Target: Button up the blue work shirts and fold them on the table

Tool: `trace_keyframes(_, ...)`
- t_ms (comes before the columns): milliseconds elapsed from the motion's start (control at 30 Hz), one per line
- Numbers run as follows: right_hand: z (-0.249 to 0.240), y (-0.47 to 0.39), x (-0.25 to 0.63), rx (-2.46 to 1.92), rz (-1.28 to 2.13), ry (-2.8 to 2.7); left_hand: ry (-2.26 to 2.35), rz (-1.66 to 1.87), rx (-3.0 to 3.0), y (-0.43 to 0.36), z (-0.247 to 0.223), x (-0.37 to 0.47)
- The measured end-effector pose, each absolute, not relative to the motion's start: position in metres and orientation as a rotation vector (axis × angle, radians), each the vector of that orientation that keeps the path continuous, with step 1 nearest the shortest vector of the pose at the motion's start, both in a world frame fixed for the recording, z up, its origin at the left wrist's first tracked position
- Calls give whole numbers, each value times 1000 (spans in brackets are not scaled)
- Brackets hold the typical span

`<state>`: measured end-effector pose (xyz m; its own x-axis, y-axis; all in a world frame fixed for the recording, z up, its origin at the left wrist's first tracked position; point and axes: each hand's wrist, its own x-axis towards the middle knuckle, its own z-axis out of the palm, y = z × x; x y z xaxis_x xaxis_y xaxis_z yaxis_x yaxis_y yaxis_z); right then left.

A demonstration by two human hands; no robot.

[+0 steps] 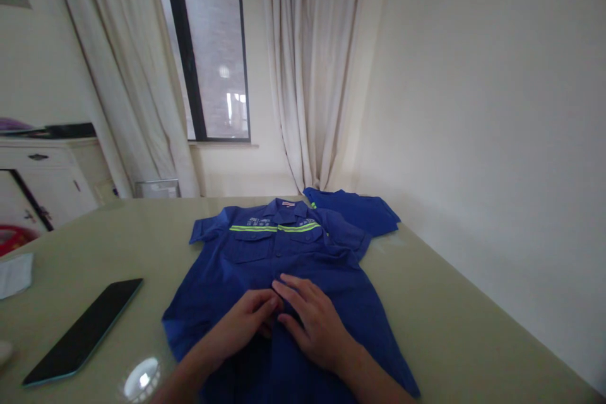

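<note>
Head view takes in a pale room: a plain white wall (497,139) on the right, cream curtains (312,69) hanging either side of a dark-framed window (213,50), and a white cabinet (42,177) at the left edge. A broad table (473,328) with a glossy, pale green top fills the lower half and mirrors a ceiling light near the front edge.

A blue short-sleeved work shirt (265,252) lies flat and face up in the middle of the table, collar away from the person, with a lime reflective stripe across the chest above two flap pockets. A small reddish label sits inside the collar; its writing is too small to read. A second blue garment (355,208), folded, lies just behind the shirt's right shoulder, touching it.

A dark tablet (85,331) lies slantwise on the table left of the shirt, apart from it. White cloth (14,274) shows at the far left edge.

Both hands rest on the shirt's front placket, touching each other. The left hand (249,322) pinches the fabric with curled fingers; the right hand (312,319) lies flat, fingers spread, grasping nothing.
</note>
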<state>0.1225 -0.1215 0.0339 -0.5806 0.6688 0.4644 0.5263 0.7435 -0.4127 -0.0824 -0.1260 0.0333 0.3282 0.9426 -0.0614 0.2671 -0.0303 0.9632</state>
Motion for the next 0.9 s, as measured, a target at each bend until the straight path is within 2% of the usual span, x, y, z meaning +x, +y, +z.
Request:
trace_keyframes(100,35,-123,119,-942,448,-2419,1376,739,1985,-127,37,-94)
trace_keyframes(200,38,-123,118,-1011,530,-2394,1502,615,2171,-134,43,-101)
trace_keyframes(367,47,-123,120,-1143,567,-2362,1271,289,1946,-154,72,-114)
trace_keyframes(500,38,-120,110,-1329,426,-2371,1027,116,1516,-154,77,-118)
trace_keyframes(567,31,-118,103,-1362,320,-2403,1081,215,1401,-143,62,-113)
trace_keyframes(700,23,-114,96,-1339,135,-2472,1438,722,1311,-116,20,-93)
trace_keyframes(767,21,-112,97,-1316,93,-2452,1444,896,1277,-109,7,-84)
trace_keyframes(900,15,-107,100,-1303,69,-2356,1303,999,1188,-110,0,-72)
